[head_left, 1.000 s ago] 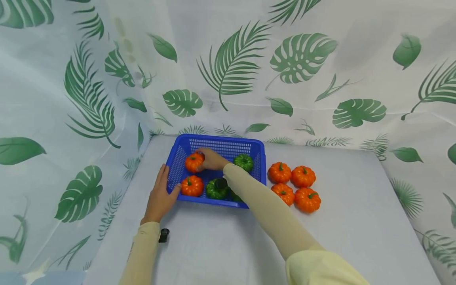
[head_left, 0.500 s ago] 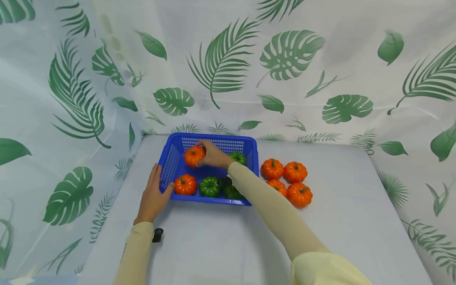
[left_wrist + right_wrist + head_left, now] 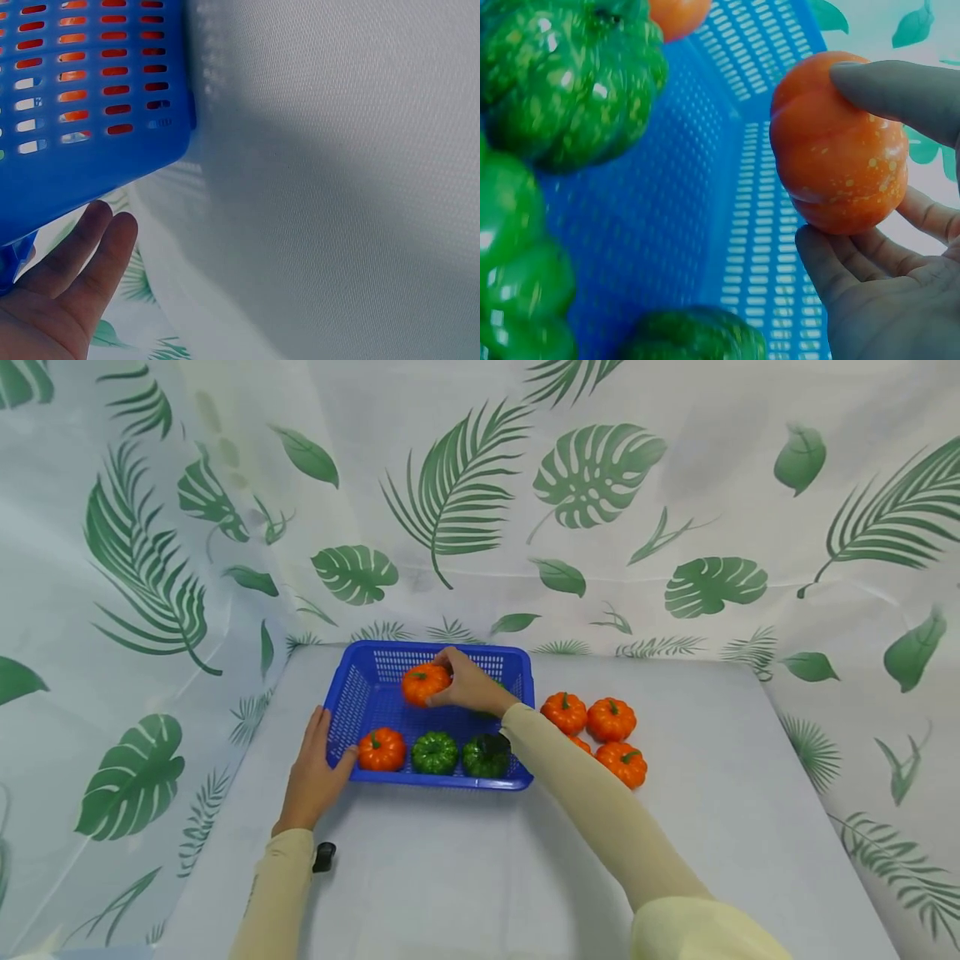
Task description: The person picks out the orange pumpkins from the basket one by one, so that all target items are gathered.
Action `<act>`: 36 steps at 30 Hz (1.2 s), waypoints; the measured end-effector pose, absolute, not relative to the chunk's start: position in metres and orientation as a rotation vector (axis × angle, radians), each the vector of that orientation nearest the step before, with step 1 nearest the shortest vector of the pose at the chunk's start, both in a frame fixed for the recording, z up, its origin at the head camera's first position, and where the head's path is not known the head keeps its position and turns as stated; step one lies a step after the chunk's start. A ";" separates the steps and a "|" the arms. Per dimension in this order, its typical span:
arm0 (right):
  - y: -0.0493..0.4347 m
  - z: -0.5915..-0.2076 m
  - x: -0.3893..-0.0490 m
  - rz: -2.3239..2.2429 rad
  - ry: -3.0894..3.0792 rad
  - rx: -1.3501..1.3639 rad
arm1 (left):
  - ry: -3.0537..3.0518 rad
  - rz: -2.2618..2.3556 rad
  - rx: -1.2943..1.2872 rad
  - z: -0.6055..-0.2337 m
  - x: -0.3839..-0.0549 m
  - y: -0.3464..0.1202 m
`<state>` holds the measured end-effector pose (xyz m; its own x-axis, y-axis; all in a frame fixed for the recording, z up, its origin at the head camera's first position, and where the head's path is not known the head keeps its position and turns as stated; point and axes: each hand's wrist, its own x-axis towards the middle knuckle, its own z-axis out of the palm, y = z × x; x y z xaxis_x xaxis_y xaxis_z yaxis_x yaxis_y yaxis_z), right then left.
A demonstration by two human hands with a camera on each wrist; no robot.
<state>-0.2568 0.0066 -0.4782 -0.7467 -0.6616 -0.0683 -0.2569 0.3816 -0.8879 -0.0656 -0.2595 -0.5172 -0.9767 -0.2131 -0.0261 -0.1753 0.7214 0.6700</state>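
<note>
My right hand (image 3: pixel 472 683) pinches an orange mini pumpkin (image 3: pixel 424 684) between thumb and fingers, raised inside the blue basket (image 3: pixel 435 783). The right wrist view shows the thumb on top of this pumpkin (image 3: pixel 840 150) and the fingers beneath. At the basket's left front corner my left hand (image 3: pixel 311 781) rests with straight fingers along the outer wall and the thumb at the rim. Another orange pumpkin (image 3: pixel 382 749) and two green pumpkins (image 3: pixel 434 752) line the basket's front side. A third green one is mostly hidden behind my right hand.
Several orange pumpkins (image 3: pixel 611 719) stand in a cluster on the white table (image 3: pixel 420 868), right of the basket. My right forearm crosses over part of them. A leaf-printed sheet (image 3: pixel 480 568) rises behind and beside the table.
My right hand has lifted the orange pumpkin from the basket's left back and carried it right. The left hand keeps its place at the corner. The head view has shifted slightly.
</note>
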 end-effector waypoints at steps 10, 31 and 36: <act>0.041 -0.472 -0.258 -1.372 2.294 -0.775 | -2.854 -1.117 0.304 -0.520 -0.066 -0.257; 0.116 -0.455 -0.243 -1.491 2.414 -0.610 | -2.849 -1.105 0.268 -0.514 -0.062 -0.257; 0.135 -0.454 -0.239 -1.510 2.431 -0.554 | -2.860 -1.118 0.286 -0.513 -0.061 -0.255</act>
<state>-0.2392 0.1352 -0.4542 -0.9031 -0.4295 0.0066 -0.1961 0.3988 -0.8958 -0.0611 -0.2554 -0.5132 -0.9812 -0.1927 -0.0132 -0.1506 0.7203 0.6771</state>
